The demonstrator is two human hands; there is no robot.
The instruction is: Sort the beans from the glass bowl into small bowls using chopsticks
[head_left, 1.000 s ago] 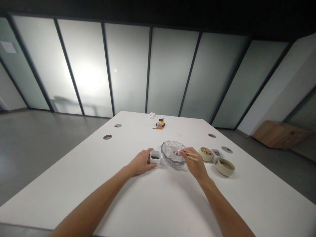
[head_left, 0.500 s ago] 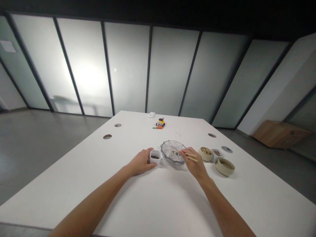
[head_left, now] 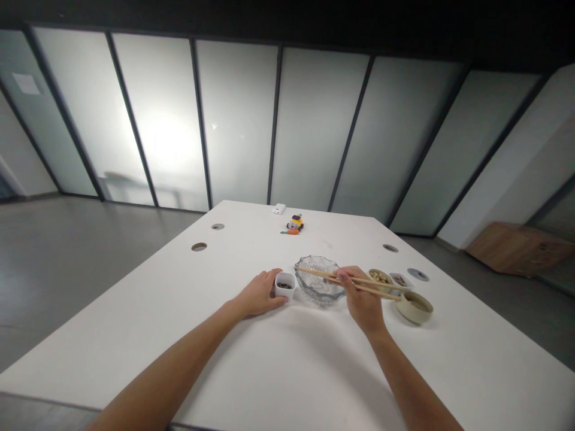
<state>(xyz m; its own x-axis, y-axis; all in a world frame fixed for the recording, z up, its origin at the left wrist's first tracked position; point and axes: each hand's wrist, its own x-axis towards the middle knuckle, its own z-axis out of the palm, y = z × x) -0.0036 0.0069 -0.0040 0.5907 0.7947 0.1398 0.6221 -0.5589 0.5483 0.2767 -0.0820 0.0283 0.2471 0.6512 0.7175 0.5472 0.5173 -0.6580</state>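
My left hand (head_left: pixel 262 293) rests on the table with thumb and fingers around a small white cup (head_left: pixel 286 294), which holds small dark pieces. Just right of the cup stands a clear glass bowl (head_left: pixel 318 296) with a scalloped rim. My right hand (head_left: pixel 363 302) grips a pair of wooden chopsticks (head_left: pixel 377 288), held almost level. Their tips reach left over the glass bowl, and their back ends point toward a beige bowl (head_left: pixel 415 309). I cannot make out anything between the tips.
Right of my right hand, a second beige bowl (head_left: pixel 380 275) holds pale nut-like pieces beside a white dish (head_left: pixel 401 281) of small pieces. Farther back on the white table (head_left: pixel 242 263) are a toy car (head_left: pixel 295 222), a toy carrot (head_left: pixel 291 232) and a white object (head_left: pixel 279 209).
My right hand has raised and levelled the chopsticks, so their tips lie above the glass bowl instead of down inside it. The left hand stays at the cup. The view has shifted slightly.
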